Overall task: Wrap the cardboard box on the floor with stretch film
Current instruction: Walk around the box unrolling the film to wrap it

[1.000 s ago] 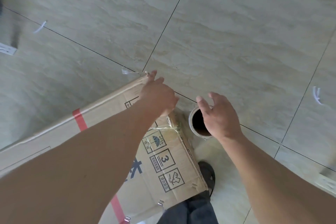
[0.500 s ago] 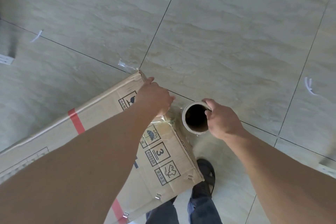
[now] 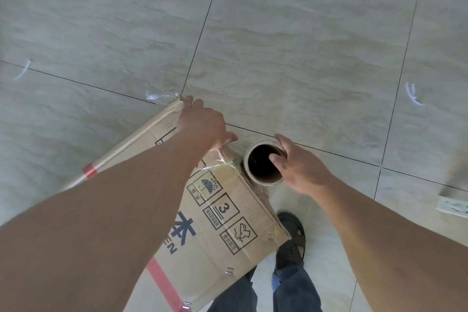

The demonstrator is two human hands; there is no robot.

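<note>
A long cardboard box [image 3: 228, 223] with red tape and printed handling symbols lies on the tiled floor, running from the lower left up to the middle. My left hand [image 3: 202, 124] rests on its far top corner, fingers reaching the corner's edge and thumb spread to the right. A thin strand of clear film [image 3: 217, 165] crosses the box top just below that hand. The stretch film roll [image 3: 258, 168] stands upright against the box's right side, its dark core facing up. My right hand [image 3: 301, 172] grips the roll's rim, thumb inside the core and fingers outside.
My foot in a dark sandal [image 3: 291, 235] and jeans legs stand just below the box's near corner. White scraps [image 3: 24, 69] [image 3: 411, 94] lie on the floor left and right. A white object [image 3: 453, 206] sits at the right edge.
My right hand reached the roll, took hold of its rim and now has the thumb inside the core. My left hand stayed on the box's far corner, shifting slightly.
</note>
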